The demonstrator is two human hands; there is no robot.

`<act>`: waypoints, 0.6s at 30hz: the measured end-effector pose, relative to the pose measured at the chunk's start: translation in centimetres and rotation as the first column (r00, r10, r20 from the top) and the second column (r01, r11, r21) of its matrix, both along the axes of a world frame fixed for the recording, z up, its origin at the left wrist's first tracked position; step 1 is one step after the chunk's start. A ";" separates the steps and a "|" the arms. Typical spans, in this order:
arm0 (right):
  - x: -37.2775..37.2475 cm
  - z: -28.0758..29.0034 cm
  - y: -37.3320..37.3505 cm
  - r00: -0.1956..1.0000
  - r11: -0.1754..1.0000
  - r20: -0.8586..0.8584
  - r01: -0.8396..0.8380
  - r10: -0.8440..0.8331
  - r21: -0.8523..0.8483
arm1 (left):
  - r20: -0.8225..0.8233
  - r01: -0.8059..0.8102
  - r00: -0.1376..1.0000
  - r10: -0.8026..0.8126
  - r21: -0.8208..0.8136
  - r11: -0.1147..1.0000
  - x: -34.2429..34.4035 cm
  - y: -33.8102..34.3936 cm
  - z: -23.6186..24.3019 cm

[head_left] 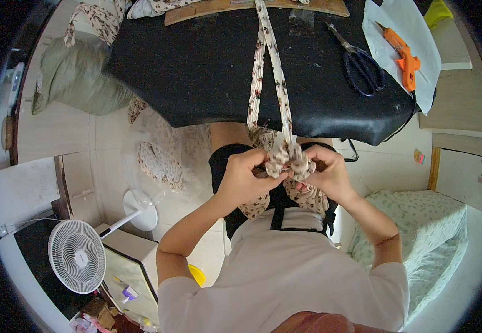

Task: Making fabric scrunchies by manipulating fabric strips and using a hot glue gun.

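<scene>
While the bunched printed fabric between the left hand and the right hand is pinched by both, soft, light handling is expected; its gathered folds are best gripped.

We see soft, bright light, faint sheen on the table, and edges curving toward blackened corners.

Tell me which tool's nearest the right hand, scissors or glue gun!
The scissors with dark blue handles, on the black cover. The orange glue gun lies farther off, on the white sheet.
</scene>
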State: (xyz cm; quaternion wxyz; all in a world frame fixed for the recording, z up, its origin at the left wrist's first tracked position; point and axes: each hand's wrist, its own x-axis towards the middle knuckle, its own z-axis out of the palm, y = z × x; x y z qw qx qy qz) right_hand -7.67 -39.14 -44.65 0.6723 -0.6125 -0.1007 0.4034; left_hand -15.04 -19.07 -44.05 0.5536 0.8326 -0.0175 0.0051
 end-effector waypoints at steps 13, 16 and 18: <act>-0.1 -0.8 0.3 0.967 1.000 0.254 0.006 0.001 -0.027 | -0.365 -0.241 0.929 0.065 -0.462 0.854 -0.4 -0.9 -1.5; 0.4 -0.4 0.0 0.588 0.996 0.804 -0.046 0.092 -0.081 | -0.397 -0.288 0.914 0.082 -0.496 0.819 -0.4 -1.1 -1.0; 0.5 0.1 0.3 0.168 0.996 0.985 -0.081 0.041 -0.028 | -0.379 -0.294 0.922 0.081 -0.547 0.784 -0.5 -1.1 -0.7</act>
